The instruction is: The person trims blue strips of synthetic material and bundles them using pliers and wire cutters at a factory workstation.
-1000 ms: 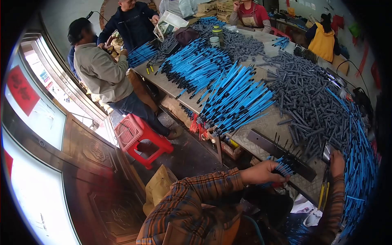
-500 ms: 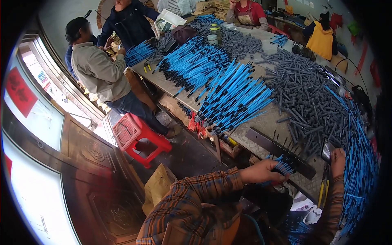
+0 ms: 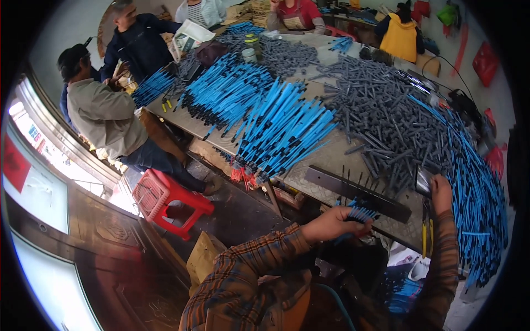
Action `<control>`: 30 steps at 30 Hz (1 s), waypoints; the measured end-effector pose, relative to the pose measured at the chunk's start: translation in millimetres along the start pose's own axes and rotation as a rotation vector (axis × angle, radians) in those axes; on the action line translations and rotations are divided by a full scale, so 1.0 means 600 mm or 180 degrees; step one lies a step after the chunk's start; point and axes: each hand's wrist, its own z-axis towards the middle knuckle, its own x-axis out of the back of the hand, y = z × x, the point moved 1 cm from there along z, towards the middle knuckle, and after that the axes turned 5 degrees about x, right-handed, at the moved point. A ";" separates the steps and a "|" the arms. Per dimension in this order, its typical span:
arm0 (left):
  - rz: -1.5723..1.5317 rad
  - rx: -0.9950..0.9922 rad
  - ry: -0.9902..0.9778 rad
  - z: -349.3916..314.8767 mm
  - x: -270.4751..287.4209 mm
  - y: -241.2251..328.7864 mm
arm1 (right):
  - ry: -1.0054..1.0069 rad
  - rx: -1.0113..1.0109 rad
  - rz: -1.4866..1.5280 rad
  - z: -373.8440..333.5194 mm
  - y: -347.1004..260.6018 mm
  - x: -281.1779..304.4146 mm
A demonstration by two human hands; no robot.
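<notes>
My left hand (image 3: 335,223) is closed around a small bundle of thin blue sticks with dark tips (image 3: 361,214), at the table's near edge. Just beyond it lies a long dark metal bar (image 3: 331,181) with several thin dark pins standing along it. Off to the right, my right hand (image 3: 440,194) has its fingers curled in beside a shiny flat piece (image 3: 424,181); what they grip is hidden. Yellow-handled pliers (image 3: 427,240) lie below that hand, by the table edge.
Grey plastic plugs (image 3: 381,116) are heaped beyond my hands. Blue stick bundles (image 3: 287,129) lie left of them, and more blue sticks (image 3: 480,220) line the right side. A red stool (image 3: 168,201) stands on the floor at left. Several people are around the table, one standing in a beige jacket (image 3: 102,110).
The whole view has shifted, so the table and both hands appear further left and mostly higher. My left hand still holds the blue bundle, and my right hand stays by the shiny piece.
</notes>
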 end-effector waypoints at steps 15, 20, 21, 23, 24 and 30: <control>0.0258 0.0048 0.0581 0.009 -0.009 0.017 | 0.0037 0.0861 0.1700 -0.027 -0.318 0.118; 0.0221 -0.0050 0.0530 0.005 -0.014 0.012 | -0.0090 0.1057 0.1837 -0.039 -0.336 0.113; 0.0214 -0.0074 0.0528 0.003 -0.015 0.012 | -0.0069 0.1093 0.1841 -0.038 -0.337 0.110; 0.0212 -0.0093 0.0515 0.001 -0.015 0.010 | -0.0041 0.1121 0.1840 -0.039 -0.338 0.106; 0.0256 -0.0128 0.0515 0.001 -0.015 0.009 | -0.0052 0.1102 0.1818 -0.039 -0.338 0.104; 0.0321 -0.0158 0.0559 0.001 -0.015 0.015 | -0.0168 0.1066 0.1747 -0.034 -0.342 0.104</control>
